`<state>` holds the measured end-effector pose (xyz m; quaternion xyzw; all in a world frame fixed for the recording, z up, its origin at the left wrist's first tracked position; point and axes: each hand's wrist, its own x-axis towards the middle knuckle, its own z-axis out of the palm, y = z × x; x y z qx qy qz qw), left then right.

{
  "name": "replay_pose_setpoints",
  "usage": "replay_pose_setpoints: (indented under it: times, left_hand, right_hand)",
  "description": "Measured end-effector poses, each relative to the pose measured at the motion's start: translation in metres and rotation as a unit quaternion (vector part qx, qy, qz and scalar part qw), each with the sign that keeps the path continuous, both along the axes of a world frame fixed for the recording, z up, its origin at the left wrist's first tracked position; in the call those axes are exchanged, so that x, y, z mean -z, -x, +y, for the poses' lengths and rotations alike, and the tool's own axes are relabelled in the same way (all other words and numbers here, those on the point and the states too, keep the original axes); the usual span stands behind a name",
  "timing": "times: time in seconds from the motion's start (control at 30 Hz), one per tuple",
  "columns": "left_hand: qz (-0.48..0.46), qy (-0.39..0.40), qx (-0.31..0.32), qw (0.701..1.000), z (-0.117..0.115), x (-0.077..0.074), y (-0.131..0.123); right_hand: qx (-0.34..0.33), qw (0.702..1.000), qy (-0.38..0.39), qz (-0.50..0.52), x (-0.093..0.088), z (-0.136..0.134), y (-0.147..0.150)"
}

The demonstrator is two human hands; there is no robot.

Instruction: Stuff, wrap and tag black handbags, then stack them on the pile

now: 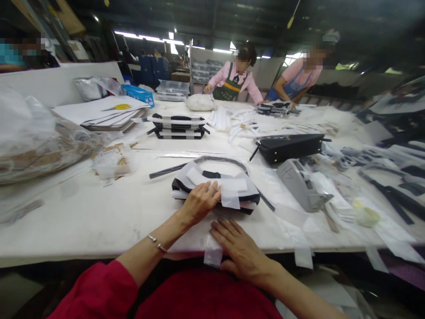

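Note:
A black handbag (177,184) lies flattened before me, with white foam padding (217,182) and a piece of translucent tape (230,199) on top. My left hand (199,201) is closed over its near side, fingers together and fingertips on the foam. The bag's wrapped strap (226,159) loops behind it and out to both sides. Nearer the table edge, my right hand (237,248) lies with its fingers stretched out, holding nothing. Beside its thumb, another translucent tape piece (212,252) hangs over the edge.
Right of the bag stands a grey tape dispenser (299,184), with a black bag (290,146) behind it. Wrapped bags (179,126) are stacked farther back. Yellow scissors (121,106) lie on white sheets (99,113). Plastic bags (40,137) crowd the left. Two co-workers (232,84) work across the table.

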<state>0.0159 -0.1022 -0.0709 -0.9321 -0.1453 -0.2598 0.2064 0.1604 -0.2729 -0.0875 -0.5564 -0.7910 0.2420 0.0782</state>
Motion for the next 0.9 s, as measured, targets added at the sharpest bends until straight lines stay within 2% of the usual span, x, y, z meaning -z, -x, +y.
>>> replay_pose_setpoints:
  times: [0.13,0.23,0.3,0.37,0.43,0.5,0.6,0.67,0.73,0.83,0.9]
  left_hand:
    - [-0.016,-0.028,-0.015,0.999,0.006,-0.003,0.013]
    - [-0.029,-0.044,-0.016,0.998,0.004,0.003,0.018]
    - [-0.039,-0.049,-0.010,0.998,0.000,0.010,0.019]
    - [-0.048,-0.051,-0.009,0.997,-0.006,0.017,0.018]
    - [-0.057,-0.049,-0.015,0.997,-0.010,0.024,0.017]
    - [-0.059,-0.045,-0.023,0.997,-0.012,0.028,0.017]
    - [-0.063,-0.041,-0.035,0.997,-0.014,0.033,0.017]
    - [-0.067,-0.040,-0.040,0.996,-0.014,0.036,0.017]
    - [-0.071,-0.042,-0.041,0.996,-0.013,0.038,0.017]
    - [-0.078,-0.051,-0.041,0.995,-0.012,0.040,0.017]
    - [-0.070,-0.050,-0.042,0.995,-0.012,0.039,0.017]
  right_hand:
    - [0.017,0.999,0.007,-0.043,0.002,-0.001,-0.009]
    - [0.021,0.999,-0.009,-0.048,0.002,-0.006,-0.014]
    - [0.007,0.999,-0.046,-0.025,0.001,-0.009,-0.015]
    - [-0.009,0.993,-0.114,0.033,-0.006,-0.013,-0.015]
    - [-0.007,0.974,-0.205,0.098,-0.021,-0.014,-0.017]
    - [0.023,0.948,-0.290,0.132,-0.044,-0.007,-0.020]
    - [0.085,0.921,-0.357,0.127,-0.079,0.022,-0.029]
    - [0.118,0.923,-0.349,0.114,-0.095,0.051,-0.034]
    - [0.110,0.944,-0.299,0.082,-0.100,0.081,-0.038]
    - [0.064,0.980,-0.188,-0.011,-0.092,0.111,-0.037]
    - [0.057,0.989,-0.129,-0.052,-0.082,0.119,-0.034]
